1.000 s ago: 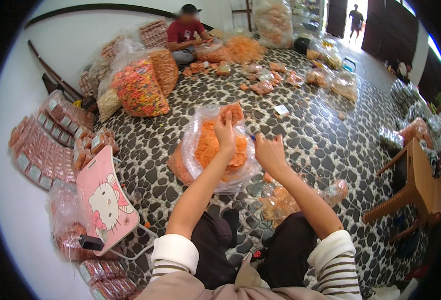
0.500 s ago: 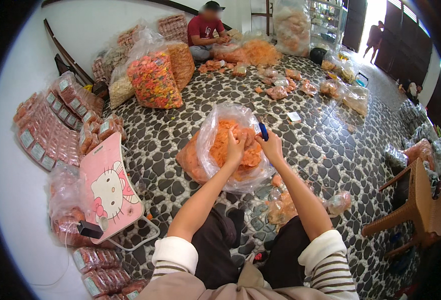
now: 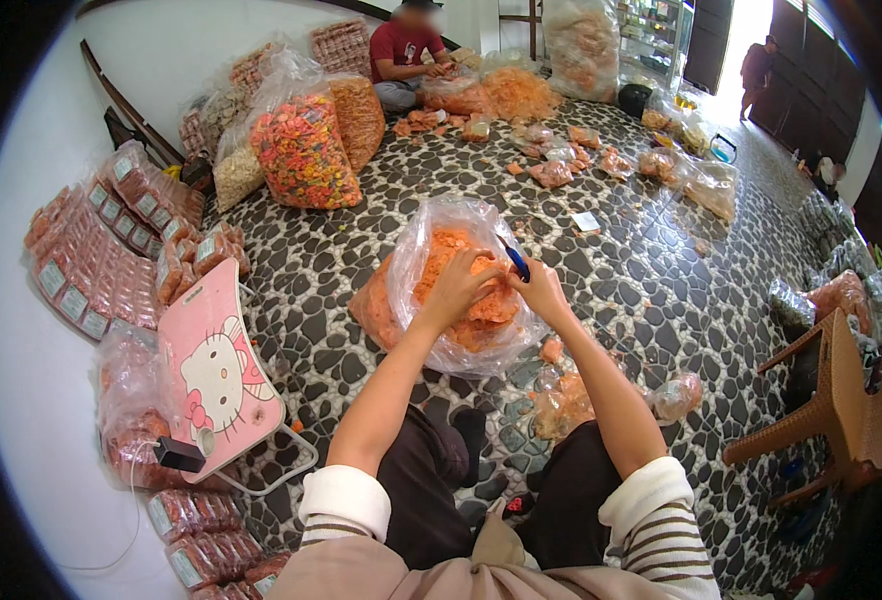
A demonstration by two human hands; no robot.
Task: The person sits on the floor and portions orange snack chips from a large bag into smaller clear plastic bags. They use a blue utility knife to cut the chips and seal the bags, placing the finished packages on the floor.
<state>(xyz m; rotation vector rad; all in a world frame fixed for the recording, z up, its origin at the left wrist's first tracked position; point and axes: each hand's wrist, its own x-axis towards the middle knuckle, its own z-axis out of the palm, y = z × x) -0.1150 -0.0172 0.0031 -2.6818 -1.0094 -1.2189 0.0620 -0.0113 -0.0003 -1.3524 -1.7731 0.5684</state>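
Note:
A large clear plastic bag (image 3: 417, 226) stands on the floor before me, its mouth spread wide. Thin orange chips (image 3: 451, 240) fill it. Over the chips is my left hand (image 3: 455, 288), with curved fingers and a gap between thumb and fingertips; I make out nothing held there. At the bag's right side my right hand (image 3: 541, 290) is closed around a blue-handled tool (image 3: 517, 264). Its thin dark end points up and left over the bag's opening; the exact kind of tool is unclear.
Small bags of orange pieces (image 3: 565, 402) lie near my right knee. A pink folding table (image 3: 251, 400) stands left, beside stacked packets (image 3: 96, 270). A brown chair (image 3: 831, 400) is at right. Beyond are big filled bags (image 3: 306, 155) and a seated person (image 3: 406, 55); another stands by the doorway.
My left hand has drawn back left from the right hand, and its fingers have parted. The blue-handled tool has tilted, showing more of its thin end. The person at the doorway has shifted.

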